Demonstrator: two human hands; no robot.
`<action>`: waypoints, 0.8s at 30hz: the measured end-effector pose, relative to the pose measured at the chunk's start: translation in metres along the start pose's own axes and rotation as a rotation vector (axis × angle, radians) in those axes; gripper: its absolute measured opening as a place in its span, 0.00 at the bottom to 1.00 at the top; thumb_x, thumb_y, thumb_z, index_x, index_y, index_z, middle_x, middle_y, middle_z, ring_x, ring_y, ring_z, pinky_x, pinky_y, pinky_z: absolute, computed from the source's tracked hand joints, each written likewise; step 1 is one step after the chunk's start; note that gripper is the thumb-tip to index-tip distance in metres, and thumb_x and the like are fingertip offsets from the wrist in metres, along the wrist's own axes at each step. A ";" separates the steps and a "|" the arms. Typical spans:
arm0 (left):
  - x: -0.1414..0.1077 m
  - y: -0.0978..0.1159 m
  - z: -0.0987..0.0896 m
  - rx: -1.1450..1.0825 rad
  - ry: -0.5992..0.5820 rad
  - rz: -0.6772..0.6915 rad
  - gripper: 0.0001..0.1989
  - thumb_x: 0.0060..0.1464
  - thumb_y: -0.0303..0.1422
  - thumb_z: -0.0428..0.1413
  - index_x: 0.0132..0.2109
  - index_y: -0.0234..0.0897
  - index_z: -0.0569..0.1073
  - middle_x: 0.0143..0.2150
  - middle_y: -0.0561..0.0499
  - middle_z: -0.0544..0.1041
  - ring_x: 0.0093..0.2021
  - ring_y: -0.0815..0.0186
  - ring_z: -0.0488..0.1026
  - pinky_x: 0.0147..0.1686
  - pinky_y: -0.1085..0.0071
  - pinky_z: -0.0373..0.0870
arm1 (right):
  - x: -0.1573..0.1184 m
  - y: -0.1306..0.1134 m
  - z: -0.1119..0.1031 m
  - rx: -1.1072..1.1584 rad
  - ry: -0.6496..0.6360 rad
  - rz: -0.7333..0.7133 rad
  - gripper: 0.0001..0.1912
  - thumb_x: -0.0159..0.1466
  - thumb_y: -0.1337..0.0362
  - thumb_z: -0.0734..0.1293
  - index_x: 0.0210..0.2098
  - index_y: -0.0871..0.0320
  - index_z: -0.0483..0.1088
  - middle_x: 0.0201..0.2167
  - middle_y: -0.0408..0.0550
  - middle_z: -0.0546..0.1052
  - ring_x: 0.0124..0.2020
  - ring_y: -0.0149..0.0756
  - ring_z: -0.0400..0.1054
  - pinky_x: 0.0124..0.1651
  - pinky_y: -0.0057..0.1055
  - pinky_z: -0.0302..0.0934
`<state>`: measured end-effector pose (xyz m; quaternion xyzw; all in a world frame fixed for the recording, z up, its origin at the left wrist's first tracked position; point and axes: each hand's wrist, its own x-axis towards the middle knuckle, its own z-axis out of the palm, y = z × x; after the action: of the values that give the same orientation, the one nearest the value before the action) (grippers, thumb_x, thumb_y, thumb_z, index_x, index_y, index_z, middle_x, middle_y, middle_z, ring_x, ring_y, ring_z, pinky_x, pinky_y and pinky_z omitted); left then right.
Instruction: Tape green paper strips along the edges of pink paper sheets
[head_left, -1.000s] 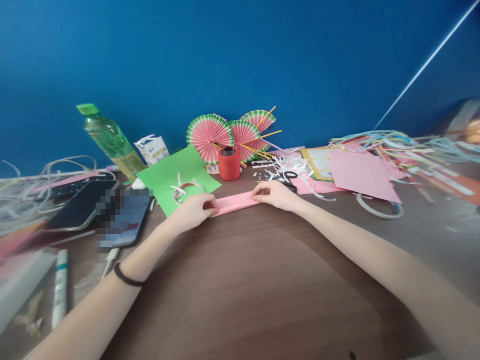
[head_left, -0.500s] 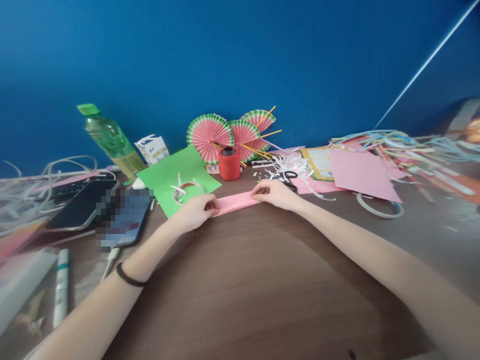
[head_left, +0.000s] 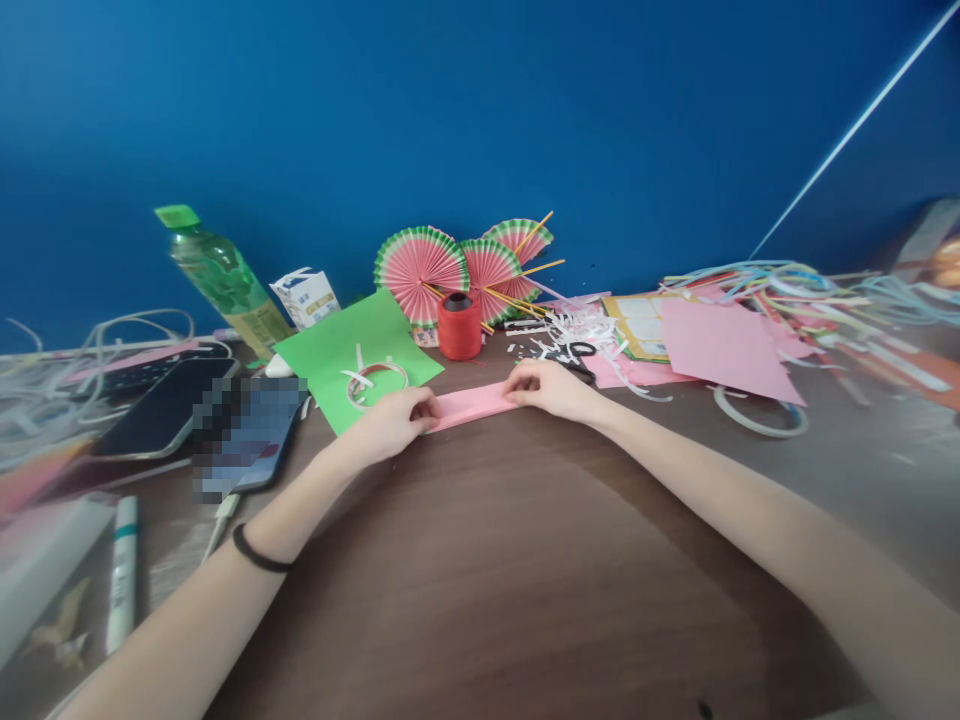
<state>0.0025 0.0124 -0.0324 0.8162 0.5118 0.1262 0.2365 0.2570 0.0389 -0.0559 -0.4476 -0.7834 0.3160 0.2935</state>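
A narrow folded strip of pink paper (head_left: pixel 474 404) lies on the brown table between my hands. My left hand (head_left: pixel 397 418) pinches its left end, fingers closed. At the right end, my right hand (head_left: pixel 546 388) grips the paper between thumb and fingers. Just behind the strip stands a spool of red thread (head_left: pixel 459 328). Green paper (head_left: pixel 319 365) lies next to my left hand, with a tape ring (head_left: pixel 405 378) and white scraps on it. Black scissors (head_left: pixel 581 360) lie partly hidden behind my right hand.
Pleated pink-and-green paper fans (head_left: pixel 421 268) on sticks lean against the blue wall. On the left are a green bottle (head_left: pixel 229 280), a small carton (head_left: pixel 306 298), phones (head_left: pixel 262 440) and a marker (head_left: pixel 122 575). Pink sheets (head_left: pixel 727 345) and coloured strips (head_left: pixel 795 280) cover the right.
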 end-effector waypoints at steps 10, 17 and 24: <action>-0.006 0.009 0.003 0.118 0.048 0.103 0.11 0.52 0.24 0.46 0.41 0.37 0.68 0.37 0.50 0.71 0.39 0.64 0.67 0.41 0.68 0.64 | -0.004 -0.001 0.006 -0.037 -0.002 -0.064 0.05 0.55 0.73 0.65 0.30 0.61 0.72 0.31 0.45 0.67 0.30 0.28 0.65 0.34 0.28 0.60; -0.006 0.006 0.013 0.391 0.057 0.361 0.24 0.55 0.20 0.40 0.52 0.44 0.70 0.37 0.48 0.68 0.38 0.64 0.63 0.41 0.66 0.61 | -0.007 0.000 0.010 -0.082 -0.018 -0.241 0.14 0.58 0.77 0.60 0.35 0.57 0.74 0.34 0.47 0.69 0.37 0.32 0.65 0.44 0.33 0.59; -0.005 0.005 0.015 0.462 0.034 0.369 0.25 0.54 0.20 0.41 0.52 0.45 0.72 0.38 0.48 0.68 0.38 0.65 0.63 0.39 0.67 0.62 | -0.008 0.008 0.010 -0.268 -0.010 -0.388 0.14 0.62 0.71 0.61 0.35 0.51 0.77 0.37 0.48 0.69 0.40 0.36 0.61 0.48 0.38 0.55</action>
<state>0.0110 0.0026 -0.0431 0.9254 0.3739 0.0609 0.0086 0.2573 0.0331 -0.0695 -0.3219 -0.8911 0.1489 0.2830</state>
